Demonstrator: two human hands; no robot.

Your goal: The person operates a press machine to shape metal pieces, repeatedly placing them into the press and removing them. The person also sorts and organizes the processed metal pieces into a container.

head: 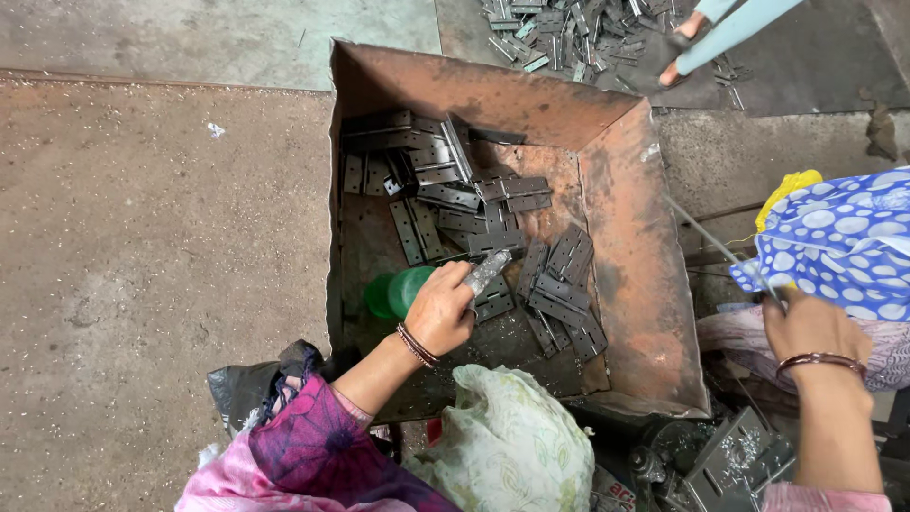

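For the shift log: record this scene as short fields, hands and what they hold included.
left hand: inside the rusty metal bin, gripping one shiny hinge
right hand: outside the bin, pinching a thin metal rod
bin contents: dark hinges in loose piles, green plastic cup
floor: concrete; second heap of hinges at top
other person: a foot by that heap

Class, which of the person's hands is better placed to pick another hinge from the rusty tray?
Probably the left hand: it is inside the tray, gripping a hinge among the others. The right hand is outside, holding a thin rod.
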